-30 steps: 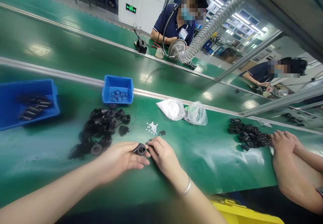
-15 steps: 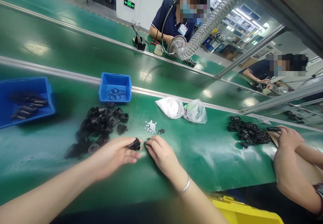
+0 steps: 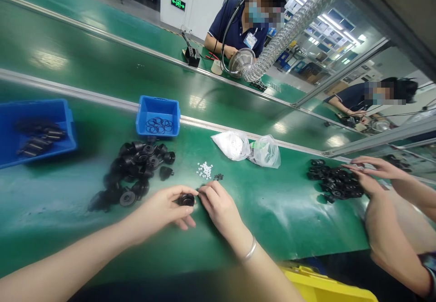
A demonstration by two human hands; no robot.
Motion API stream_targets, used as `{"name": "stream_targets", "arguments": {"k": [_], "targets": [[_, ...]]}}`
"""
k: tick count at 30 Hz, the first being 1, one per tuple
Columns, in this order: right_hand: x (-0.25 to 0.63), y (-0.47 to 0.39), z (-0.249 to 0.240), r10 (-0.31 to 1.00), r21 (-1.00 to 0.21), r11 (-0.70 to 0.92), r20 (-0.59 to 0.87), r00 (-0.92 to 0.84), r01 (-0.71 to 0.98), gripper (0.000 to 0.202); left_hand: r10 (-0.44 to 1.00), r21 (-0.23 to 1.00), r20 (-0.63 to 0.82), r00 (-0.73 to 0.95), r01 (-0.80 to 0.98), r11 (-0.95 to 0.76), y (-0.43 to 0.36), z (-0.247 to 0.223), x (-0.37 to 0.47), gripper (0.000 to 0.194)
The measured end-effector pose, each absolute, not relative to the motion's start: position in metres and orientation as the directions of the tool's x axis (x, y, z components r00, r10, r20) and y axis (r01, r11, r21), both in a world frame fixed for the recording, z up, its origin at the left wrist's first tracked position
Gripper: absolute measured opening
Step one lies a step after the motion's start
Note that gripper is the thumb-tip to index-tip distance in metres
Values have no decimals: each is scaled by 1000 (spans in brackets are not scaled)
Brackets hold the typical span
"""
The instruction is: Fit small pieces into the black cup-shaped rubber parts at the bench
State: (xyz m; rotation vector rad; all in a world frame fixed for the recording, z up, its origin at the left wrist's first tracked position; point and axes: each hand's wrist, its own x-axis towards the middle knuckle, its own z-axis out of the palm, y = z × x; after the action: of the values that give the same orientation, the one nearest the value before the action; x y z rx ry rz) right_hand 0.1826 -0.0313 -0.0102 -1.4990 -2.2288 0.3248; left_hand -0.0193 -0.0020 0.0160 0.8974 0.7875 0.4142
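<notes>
A black round plastic cap-like part (image 3: pixel 187 200) is gripped between the thumb and fingers of my left hand (image 3: pixel 163 209), its round opening facing up toward me. Just to its right, my right hand (image 3: pixel 218 204) is closed in a pinch, fingertips close to the part. Whatever those fingertips hold, if anything, is too small or hidden to make out. Beyond them lie a scatter of small white pieces (image 3: pixel 205 170) and a little heap of tiny black pieces (image 3: pixel 218 177). Left of these, a pile of black plastic parts (image 3: pixel 138 165) spreads over the green bench.
Behind the pile stands a blue bin (image 3: pixel 158 131) with thin black rings; a larger blue bin (image 3: pixel 70 125) is at far left. Plastic bags (image 3: pixel 235 145) lie by the rail. Rightward, a co-worker's hands (image 3: pixel 378 170) are near another black pile (image 3: pixel 335 181). A yellow bin (image 3: pixel 323 286) stands below the edge.
My left hand has turned the black part so its round opening shows upward, with the fingers curled closer round it. My right hand stays pinched nearby. The co-worker's hands at right have shifted position.
</notes>
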Motion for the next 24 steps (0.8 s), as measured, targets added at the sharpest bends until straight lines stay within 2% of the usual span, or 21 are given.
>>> {"name": "stream_targets", "arguments": {"k": [3, 7, 14, 19, 24], "targets": [[184, -31, -13, 921, -454, 384, 248, -300, 804, 14, 666, 880, -396, 633, 53, 473, -4, 9, -18, 41], [186, -32, -16, 929, -501, 368, 242, -282, 783, 14, 698, 917, -368, 614, 117, 381, -4, 3, -18, 32], [187, -29, -14, 962, -616, 274, 186, -201, 739, 10, 686, 916, -391, 614, 189, 354, -4, 1, -20, 34], [189, -26, -10, 962, -636, 272, 160, -222, 722, 10, 693, 931, -359, 625, 186, 315, -5, -1, -19, 34], [190, -26, -10, 959, -640, 278, 148, -240, 716, 9, 673, 919, -393, 627, 254, 300, -6, -2, -20, 38]]}}
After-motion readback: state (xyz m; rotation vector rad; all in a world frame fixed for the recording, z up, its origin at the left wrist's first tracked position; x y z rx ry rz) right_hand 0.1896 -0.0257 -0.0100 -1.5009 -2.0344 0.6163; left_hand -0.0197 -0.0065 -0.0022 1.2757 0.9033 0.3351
